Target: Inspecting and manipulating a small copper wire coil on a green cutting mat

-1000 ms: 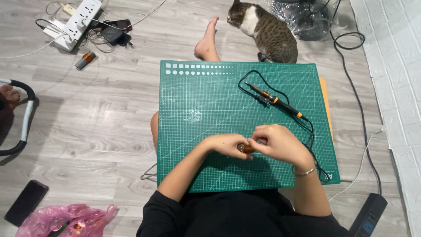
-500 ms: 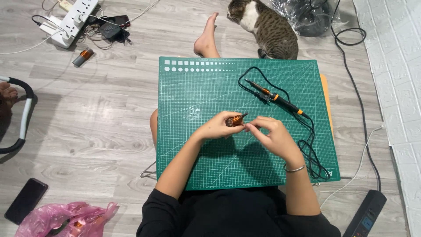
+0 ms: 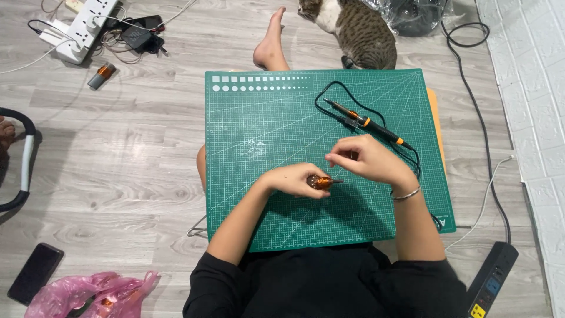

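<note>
My left hand [image 3: 292, 178] holds a small orange copper-wound coil [image 3: 321, 182] over the green cutting mat [image 3: 265, 129]. My right hand [image 3: 365, 159] hovers just up and to the right of the coil with thumb and forefinger pinched together; whether a thin wire runs between them I cannot tell. A black and orange soldering iron [image 3: 365, 122] lies on the mat just beyond my right hand, its black cord [image 3: 321, 100] looping around it.
A tabby cat [image 3: 359, 32] lies past the mat's far edge, beside a bare foot [image 3: 269, 44]. White power strips with plugs [image 3: 82, 23] and a small orange cylinder [image 3: 102, 75] lie far left. A phone [image 3: 34, 272] and pink bag [image 3: 88, 293] sit near left.
My right hand has drawn away from the coil, up and to the right. My left hand with the coil shifted slightly back toward me.
</note>
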